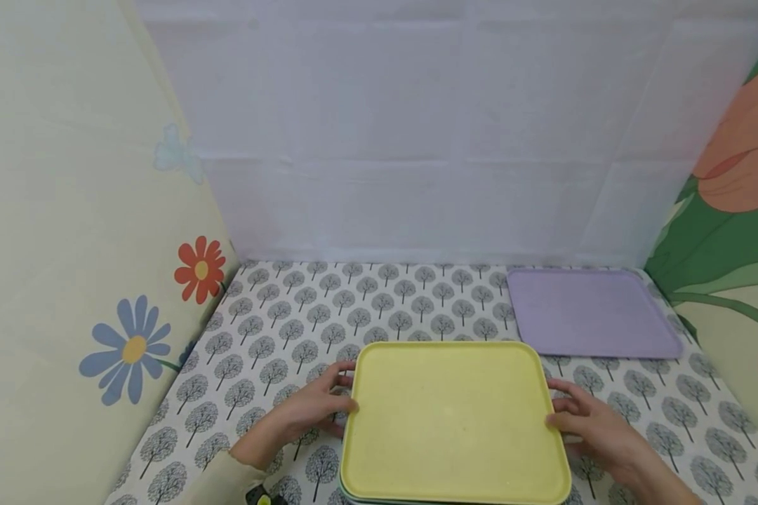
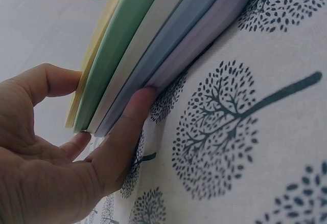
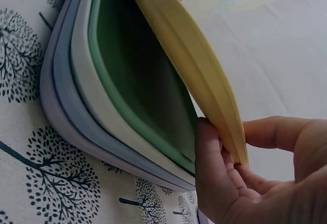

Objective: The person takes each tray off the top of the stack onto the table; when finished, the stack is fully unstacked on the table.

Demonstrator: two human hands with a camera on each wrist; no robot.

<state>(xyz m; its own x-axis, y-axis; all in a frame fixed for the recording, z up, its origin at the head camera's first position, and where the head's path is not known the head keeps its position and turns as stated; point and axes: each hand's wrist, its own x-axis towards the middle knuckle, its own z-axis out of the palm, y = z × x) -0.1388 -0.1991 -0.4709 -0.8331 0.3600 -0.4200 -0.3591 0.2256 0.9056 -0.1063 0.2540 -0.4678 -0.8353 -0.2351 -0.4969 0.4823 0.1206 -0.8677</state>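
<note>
A yellow tray (image 1: 455,414) tops a stack of trays, with green (image 2: 120,45), white (image 2: 140,50), blue (image 2: 166,45) and light purple (image 2: 199,42) trays beneath it. My right hand (image 1: 596,428) pinches the yellow tray's right edge, thumb above and fingers below. That side is raised, with a gap over the green tray in the right wrist view. On the left, my left hand (image 1: 316,403) holds the yellow tray's edge with its thumb on the rim. One left finger reaches down along the sides of the lower trays.
Another light purple tray (image 1: 594,312) lies flat at the back right. The table cloth (image 1: 278,351) has a tree print. White fabric (image 1: 404,140) hangs behind, and flower-printed panels (image 1: 69,245) stand at both sides.
</note>
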